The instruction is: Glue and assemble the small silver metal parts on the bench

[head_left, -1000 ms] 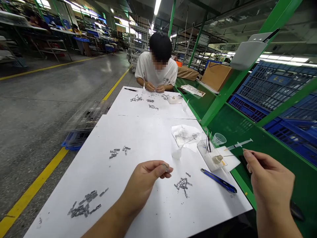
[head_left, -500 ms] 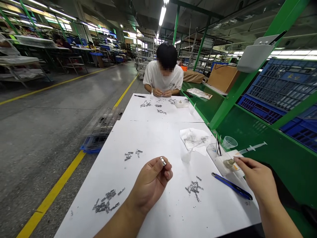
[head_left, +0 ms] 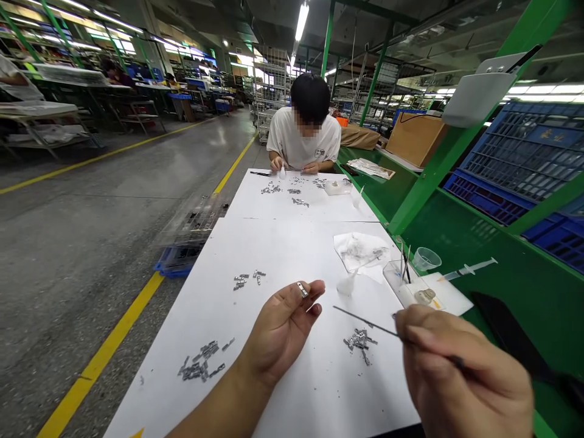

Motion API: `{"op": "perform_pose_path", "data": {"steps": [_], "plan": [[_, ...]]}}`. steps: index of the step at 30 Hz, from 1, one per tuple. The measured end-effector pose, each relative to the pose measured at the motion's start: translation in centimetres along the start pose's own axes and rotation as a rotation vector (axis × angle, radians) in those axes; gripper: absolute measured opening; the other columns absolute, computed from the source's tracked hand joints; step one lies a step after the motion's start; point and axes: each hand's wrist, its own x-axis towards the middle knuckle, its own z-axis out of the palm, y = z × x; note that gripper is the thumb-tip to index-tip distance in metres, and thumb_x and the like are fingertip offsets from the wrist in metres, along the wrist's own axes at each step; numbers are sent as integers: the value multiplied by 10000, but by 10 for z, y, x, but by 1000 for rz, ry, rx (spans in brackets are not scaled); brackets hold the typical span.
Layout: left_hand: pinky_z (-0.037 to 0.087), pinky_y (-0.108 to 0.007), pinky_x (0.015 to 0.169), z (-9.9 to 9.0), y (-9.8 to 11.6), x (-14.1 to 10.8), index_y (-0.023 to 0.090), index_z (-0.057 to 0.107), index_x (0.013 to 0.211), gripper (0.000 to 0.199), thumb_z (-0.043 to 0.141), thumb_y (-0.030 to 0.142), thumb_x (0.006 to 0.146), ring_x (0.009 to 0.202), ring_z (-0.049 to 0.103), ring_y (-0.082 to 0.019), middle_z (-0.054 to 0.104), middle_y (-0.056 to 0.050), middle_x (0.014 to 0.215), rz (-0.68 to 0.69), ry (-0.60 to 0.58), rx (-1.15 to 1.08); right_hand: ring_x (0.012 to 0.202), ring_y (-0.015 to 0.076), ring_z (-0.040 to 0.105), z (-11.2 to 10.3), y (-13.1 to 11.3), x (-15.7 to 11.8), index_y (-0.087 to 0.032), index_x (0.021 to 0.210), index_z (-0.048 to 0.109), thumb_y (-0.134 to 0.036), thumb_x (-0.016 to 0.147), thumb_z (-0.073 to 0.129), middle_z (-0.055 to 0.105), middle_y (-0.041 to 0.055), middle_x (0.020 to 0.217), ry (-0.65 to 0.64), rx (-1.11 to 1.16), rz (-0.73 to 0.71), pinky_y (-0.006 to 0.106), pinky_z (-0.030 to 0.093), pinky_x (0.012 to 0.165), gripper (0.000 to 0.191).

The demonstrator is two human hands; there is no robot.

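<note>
My left hand is closed in a pinch on a small silvery metal part with holes, held above the white table. My right hand grips a thin dark rod-like tool, its tip pointing left toward the left hand without touching it. Below the rod lies a pile of small metal parts. More such parts form a pile at the left and a small group farther back. Beyond the right hand, a greyish lump rests on a white block.
A stained white cloth, a translucent squeeze bottle, a clear cup and a syringe stand or lie toward the right. Across the table sits a co-worker at similar parts. Blue crates stand at the right.
My right hand has left the lump on the block, come nearer the camera and now holds the thin rod. The blue pen-like tool no longer shows. The left hand's fingers have spread slightly.
</note>
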Motion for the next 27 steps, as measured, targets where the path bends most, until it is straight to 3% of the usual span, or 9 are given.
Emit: {"op": "perform_pose_path", "data": {"steps": [4,9,27], "plan": [[477,-221,777,3,0,-1,166,718,824,103,676,248,871,913,612,-110,717,-41,944,12,17,20,846,191,617,24,2,7,-284,1144,682,-85,866,634,549,-4,592,-152,49,-46,277,450,573,345],[479,-211,733,7,1,-3,157,724,794,127,748,281,807,807,597,-103,713,-44,885,6,43,46,786,171,603,32,5,10,-294,1125,687,-83,858,646,546,-15,611,-155,50,-4,265,423,550,343],[474,-213,738,9,2,-4,141,744,824,178,757,316,792,750,566,-96,702,-38,890,-3,48,132,734,162,608,34,6,10,-298,1075,705,-88,847,652,606,-15,628,-126,10,10,257,442,561,314]]}}
